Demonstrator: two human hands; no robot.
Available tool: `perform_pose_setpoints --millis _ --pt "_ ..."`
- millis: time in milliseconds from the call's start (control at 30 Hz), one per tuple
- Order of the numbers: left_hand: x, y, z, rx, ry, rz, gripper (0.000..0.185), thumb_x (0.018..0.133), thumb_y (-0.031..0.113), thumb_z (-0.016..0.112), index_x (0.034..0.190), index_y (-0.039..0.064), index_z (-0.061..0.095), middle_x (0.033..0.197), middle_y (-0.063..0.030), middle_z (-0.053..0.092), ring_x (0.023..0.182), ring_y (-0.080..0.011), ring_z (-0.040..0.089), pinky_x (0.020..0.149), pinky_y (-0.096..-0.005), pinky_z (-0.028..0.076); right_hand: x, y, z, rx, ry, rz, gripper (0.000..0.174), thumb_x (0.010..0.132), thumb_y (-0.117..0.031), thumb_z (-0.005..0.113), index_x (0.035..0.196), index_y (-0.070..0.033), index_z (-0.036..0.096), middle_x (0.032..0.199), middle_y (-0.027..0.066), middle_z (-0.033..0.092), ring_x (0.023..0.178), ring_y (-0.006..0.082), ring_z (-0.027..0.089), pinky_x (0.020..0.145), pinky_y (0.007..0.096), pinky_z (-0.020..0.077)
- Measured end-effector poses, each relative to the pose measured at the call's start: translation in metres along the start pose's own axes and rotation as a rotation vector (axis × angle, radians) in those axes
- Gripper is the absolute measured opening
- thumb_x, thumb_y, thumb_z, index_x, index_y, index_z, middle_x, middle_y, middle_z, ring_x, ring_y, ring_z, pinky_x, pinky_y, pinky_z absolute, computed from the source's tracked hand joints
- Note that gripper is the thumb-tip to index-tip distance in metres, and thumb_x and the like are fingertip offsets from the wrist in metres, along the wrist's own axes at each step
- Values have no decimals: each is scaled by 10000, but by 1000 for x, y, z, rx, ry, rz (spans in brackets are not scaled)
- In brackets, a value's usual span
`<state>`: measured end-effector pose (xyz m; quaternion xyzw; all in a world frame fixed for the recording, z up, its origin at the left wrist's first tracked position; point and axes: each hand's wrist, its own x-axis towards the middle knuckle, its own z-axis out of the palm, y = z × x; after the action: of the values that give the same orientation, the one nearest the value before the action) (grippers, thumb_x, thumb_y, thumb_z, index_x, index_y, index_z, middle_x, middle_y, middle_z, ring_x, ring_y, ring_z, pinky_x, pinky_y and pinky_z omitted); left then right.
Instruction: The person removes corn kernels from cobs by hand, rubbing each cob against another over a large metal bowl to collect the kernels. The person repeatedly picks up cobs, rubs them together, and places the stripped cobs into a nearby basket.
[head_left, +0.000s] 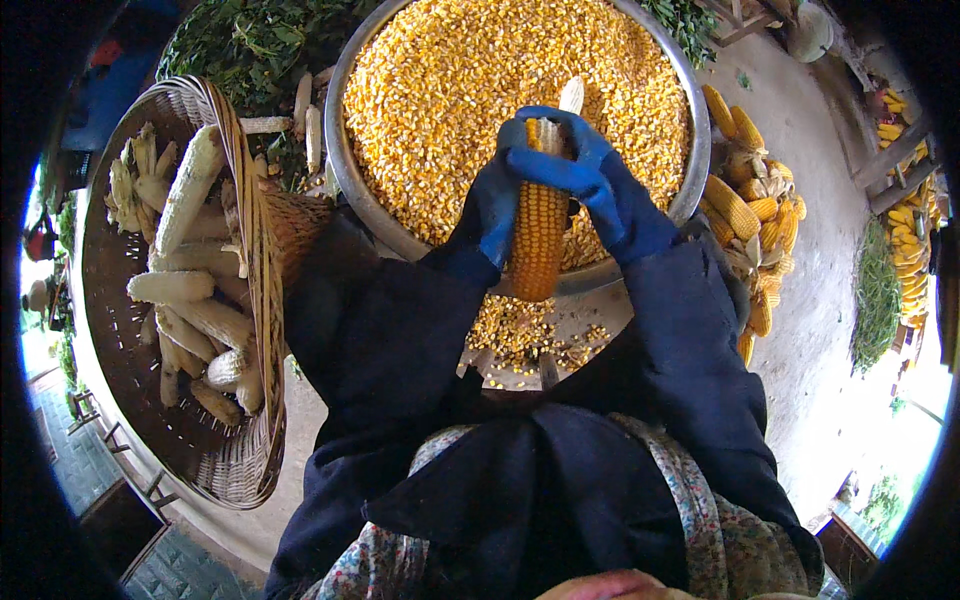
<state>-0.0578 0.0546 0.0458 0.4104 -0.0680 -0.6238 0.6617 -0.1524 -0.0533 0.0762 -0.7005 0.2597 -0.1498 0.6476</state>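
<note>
Both my hands wear blue gloves and meet over the near part of a wide metal basin (343, 161) heaped with loose corn kernels (465, 97). My left hand (499, 187) is closed around the left side of a yellow corn cob (538, 240), whose thick end points towards me. My right hand (592, 176) wraps the cob's upper part from the right, its fingers crossing over it. Near the fingers, part of the cob is bare of kernels. A pale stripped cob (572, 94) shows just beyond my right hand; whether it is held cannot be told.
A wicker basket (262, 315) with several stripped cobs stands at the left. Unshelled corn ears (750, 217) lie in a pile on the concrete floor (817, 300) at the right. Green leafy plants (240, 52) lie behind the basket, and spilled kernels (517, 330) lie below the basin's near rim.
</note>
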Motion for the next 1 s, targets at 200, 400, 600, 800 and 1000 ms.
perform_pose_setpoints --millis 200,400,600,800,1000 --pt "-11 13 17 134 -10 -75 813 954 718 293 1258 16 567 1034 -228 685 773 -328 700 684 -422 604 -12 -22 -19 151 -30 130 534 897 -357 679 1322 -47 586 1117 53 656 1001 147 624 881 287 495" --pt "-12 19 19 -82 -45 -84 806 925 739 384 1186 5 591 885 -170 694 695 -284 697 621 -402 603 -15 -30 -19 65 -104 -48 560 891 -323 713 1383 -111 552 1135 54 643 1054 163 608 931 312 494" --pt "-10 2 27 143 116 194 717 944 707 385 1180 59 583 896 -135 678 691 -266 689 612 -385 594 -9 -24 2 391 -15 120 466 878 -278 749 1264 -58 608 1145 69 663 1045 154 626 941 311 507" --pt "-12 15 15 -93 -49 -35 729 948 705 366 1236 61 551 963 -177 679 740 -305 698 634 -440 608 -12 -32 -8 245 -73 78 542 919 -359 646 1375 -84 547 1283 47 612 1191 176 562 1031 341 423" --pt "-22 26 20 -89 -175 -113 739 938 719 372 1255 74 545 1004 -175 679 735 -311 697 617 -443 604 -12 -24 -17 171 -162 -126 526 916 -235 679 1394 -68 532 1313 66 589 1221 156 525 1074 330 387"
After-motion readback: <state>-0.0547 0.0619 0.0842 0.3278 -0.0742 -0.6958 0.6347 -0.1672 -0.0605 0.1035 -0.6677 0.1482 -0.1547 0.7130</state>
